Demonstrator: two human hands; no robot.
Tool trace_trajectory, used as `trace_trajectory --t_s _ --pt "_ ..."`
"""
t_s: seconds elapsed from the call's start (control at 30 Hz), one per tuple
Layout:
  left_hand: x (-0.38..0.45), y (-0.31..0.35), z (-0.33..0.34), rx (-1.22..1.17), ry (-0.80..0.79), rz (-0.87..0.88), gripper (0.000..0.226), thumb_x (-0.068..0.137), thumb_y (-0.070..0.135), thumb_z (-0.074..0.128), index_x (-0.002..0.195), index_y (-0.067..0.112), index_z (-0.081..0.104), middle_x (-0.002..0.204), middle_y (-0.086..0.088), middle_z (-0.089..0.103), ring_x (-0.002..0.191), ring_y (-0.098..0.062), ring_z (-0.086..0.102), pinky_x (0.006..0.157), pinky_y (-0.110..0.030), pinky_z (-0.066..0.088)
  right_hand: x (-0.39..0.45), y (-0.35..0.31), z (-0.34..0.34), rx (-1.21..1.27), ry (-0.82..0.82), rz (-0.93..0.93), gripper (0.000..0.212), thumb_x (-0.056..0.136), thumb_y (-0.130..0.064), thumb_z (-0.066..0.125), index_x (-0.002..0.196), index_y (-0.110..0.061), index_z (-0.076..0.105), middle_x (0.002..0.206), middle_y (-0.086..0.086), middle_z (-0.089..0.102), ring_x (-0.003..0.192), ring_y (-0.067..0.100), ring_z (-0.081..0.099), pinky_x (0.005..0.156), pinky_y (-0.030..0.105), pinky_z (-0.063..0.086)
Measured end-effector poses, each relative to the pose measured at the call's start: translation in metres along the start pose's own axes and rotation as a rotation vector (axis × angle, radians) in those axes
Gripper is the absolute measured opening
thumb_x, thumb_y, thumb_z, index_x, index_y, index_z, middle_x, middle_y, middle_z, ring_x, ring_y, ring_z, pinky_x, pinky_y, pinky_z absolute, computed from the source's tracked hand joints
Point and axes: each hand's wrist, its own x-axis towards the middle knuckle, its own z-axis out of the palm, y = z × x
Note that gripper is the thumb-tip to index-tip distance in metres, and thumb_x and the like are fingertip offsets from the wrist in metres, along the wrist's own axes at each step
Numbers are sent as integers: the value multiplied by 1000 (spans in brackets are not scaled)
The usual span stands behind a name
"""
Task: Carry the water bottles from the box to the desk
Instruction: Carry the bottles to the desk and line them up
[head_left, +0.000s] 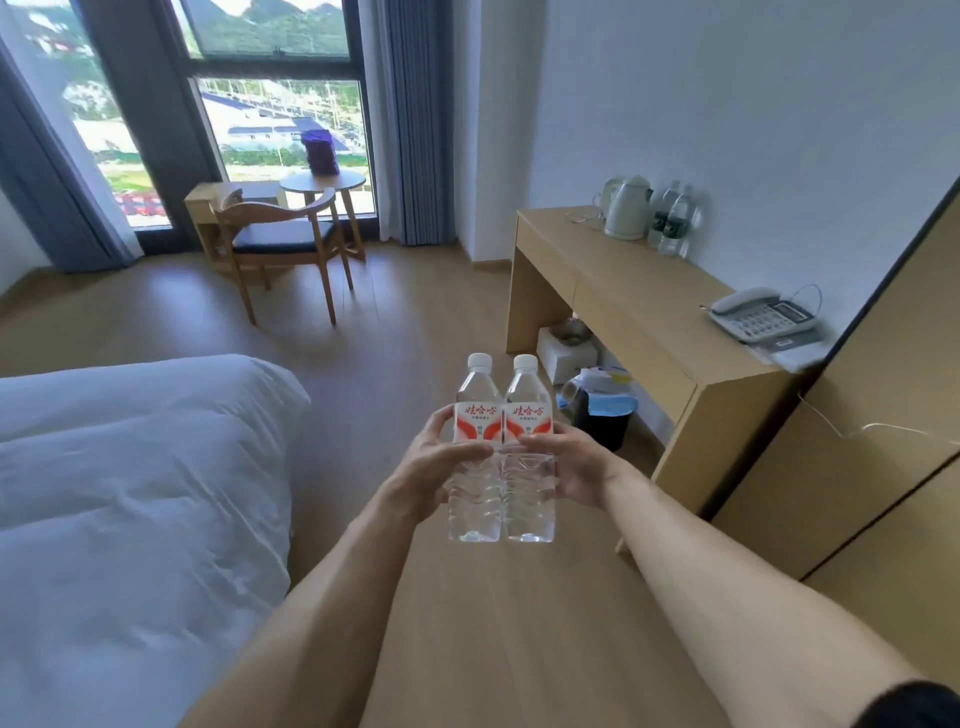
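Bottles in transit, desk not reached yet.
Left hand (441, 457) grips left water bottle (475, 447), right hand (569, 465) grips right water bottle (527, 447); both upright, touching, held over the floor short of the desk (639, 306). Box not in view. Two other bottles (672, 218) already stand by the kettle (626, 208). Left to do, I'd say: walk over, set down.
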Motion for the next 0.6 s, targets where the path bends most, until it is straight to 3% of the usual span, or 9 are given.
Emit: trace_trajectory --t_s 0.17,0.6 --pt "80 37 -13 23 -65 -29 85 66 8 90 136 29 49 113 -13 74 103 -35 73 91 -61 55 61 -37 -13 49 69 -18 49 86 -20 74 133 -19 59 124 11 70 116 35 65 103 62 45" --pt "293 89 -20 75 -102 -40 90 61 12 92 136 31 47 120 -14 69 102 -32 73 90 -57 57 246 -108 -93 100 96 -54 60 76 -25 81 132 -19 60 124 12 70 117 37 64 101 65 46"
